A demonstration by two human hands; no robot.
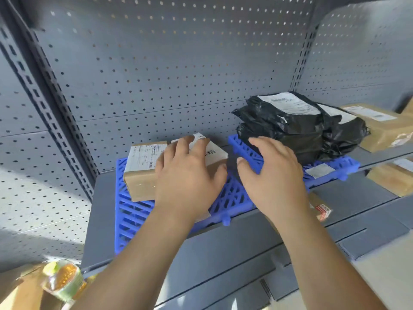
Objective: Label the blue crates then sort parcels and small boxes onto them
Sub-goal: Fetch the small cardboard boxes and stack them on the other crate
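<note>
A blue lattice crate (134, 211) is laid flat on the grey shelf (102, 198), beneath and left of the left hand's fingers. A small cardboard box (138, 175), brown with a white printed label and barcode on top, is set on it. Its right half is covered by the left hand (187, 175), whose fingers are spread and nearly straight, the thumb beside the near right corner. Whether the box is actually touched cannot be told. The right hand (274, 173) is held with fingers loosely spread over the left edge of a second blue crate (344, 166). Beyond those fingertips, black plastic parcels (290, 126) with white labels are stacked on it.
</note>
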